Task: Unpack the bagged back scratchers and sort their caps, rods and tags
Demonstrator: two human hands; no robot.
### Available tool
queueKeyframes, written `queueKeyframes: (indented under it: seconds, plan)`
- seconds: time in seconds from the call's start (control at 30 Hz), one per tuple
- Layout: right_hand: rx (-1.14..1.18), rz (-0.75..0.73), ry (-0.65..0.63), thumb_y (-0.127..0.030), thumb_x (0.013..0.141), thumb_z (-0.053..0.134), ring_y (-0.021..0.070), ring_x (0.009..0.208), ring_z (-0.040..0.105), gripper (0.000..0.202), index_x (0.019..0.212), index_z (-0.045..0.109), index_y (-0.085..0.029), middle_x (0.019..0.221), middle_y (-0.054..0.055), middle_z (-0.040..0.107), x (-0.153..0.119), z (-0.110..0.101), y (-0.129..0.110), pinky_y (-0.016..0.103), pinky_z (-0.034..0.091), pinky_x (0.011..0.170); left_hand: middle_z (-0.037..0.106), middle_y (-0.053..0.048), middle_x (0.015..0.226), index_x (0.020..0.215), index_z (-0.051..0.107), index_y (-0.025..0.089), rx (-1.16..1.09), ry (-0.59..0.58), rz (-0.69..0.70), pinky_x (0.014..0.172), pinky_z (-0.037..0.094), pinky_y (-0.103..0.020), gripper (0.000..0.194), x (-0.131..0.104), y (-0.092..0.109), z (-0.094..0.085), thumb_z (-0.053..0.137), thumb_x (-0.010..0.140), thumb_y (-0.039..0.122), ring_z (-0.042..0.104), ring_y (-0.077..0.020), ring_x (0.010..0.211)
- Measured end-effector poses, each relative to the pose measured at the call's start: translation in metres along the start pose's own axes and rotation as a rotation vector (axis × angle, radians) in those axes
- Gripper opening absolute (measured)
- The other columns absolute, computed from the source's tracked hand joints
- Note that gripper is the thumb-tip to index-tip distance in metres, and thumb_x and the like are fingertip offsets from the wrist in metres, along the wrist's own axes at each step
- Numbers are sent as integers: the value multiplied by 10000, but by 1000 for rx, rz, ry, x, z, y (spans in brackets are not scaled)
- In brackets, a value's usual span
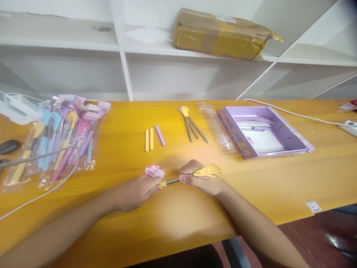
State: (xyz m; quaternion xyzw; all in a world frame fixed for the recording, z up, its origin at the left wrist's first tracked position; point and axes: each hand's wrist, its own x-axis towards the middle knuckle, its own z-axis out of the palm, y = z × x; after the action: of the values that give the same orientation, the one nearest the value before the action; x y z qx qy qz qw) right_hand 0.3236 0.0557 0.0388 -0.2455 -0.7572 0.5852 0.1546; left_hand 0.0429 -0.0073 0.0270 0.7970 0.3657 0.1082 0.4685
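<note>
Between my hands, low over the table, is a back scratcher (pixel 173 181) with a metal rod and a yellow claw head. My left hand (pixel 136 191) is closed around its yellow handle end, of which only a tip shows. My right hand (pixel 199 176) grips the rod just below the claw. Beside my left hand lie small pink cards (pixel 155 171). Farther back are two yellow handle tubes (pixel 149 139) and one purple tube (pixel 160 135). Several metal rods with claw heads (pixel 192 124) lie fanned to their right.
Bagged back scratchers (pixel 63 137) in several colours are heaped at the left, with a cable (pixel 50 191) crossing them. A purple box (pixel 284 152) holding papers and a pen stands at the right, next to a clear plastic bag (pixel 219 128). A taped parcel (pixel 220 35) rests on the shelf.
</note>
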Motion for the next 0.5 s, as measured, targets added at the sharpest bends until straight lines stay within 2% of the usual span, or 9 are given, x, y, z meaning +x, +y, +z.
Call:
queueKeyframes:
  seconds: [0.13, 0.27, 0.37, 0.43, 0.5]
  plan:
    - [-2, -42, -12, -447, 1059, 587, 71, 573, 233, 552, 658, 296, -204, 638, -66, 241, -2, -6, 4, 270, 192, 559, 587, -14, 923, 1001, 516, 224, 24, -10, -6, 758, 422, -326, 345, 0, 0, -6, 311, 1163, 448, 537, -185, 765]
    - [29, -31, 26, -472, 1058, 586, 74, 567, 214, 573, 651, 276, -212, 635, -65, 232, -6, -14, 7, 280, 173, 555, 622, -29, 950, 1024, 554, 225, 39, -12, -31, 771, 449, -331, 350, 0, -3, -10, 322, 1160, 450, 573, -199, 790]
    - [45, -21, 70, -513, 1048, 587, 80, 565, 196, 600, 642, 258, -219, 632, -64, 211, -9, -21, 5, 292, 153, 556, 668, -70, 1128, 1086, 583, 227, 29, -5, -5, 923, 481, -372, 359, 2, -5, -13, 314, 1162, 453, 627, -238, 990]
    - [48, -38, 83, -528, 1043, 587, 82, 563, 192, 612, 633, 253, -221, 628, -64, 200, -11, -25, 3, 298, 150, 564, 658, -86, 1265, 1145, 586, 232, 2, -4, 35, 1044, 461, -398, 373, 4, -5, -16, 298, 1165, 469, 612, -258, 1154]
    - [41, -79, 93, -529, 1046, 580, 82, 555, 190, 619, 624, 248, -220, 619, -64, 188, -11, -28, 1, 305, 144, 570, 656, -80, 1245, 1100, 587, 229, -28, -15, 80, 1072, 451, -395, 419, 6, -3, -19, 273, 1165, 499, 600, -255, 1170]
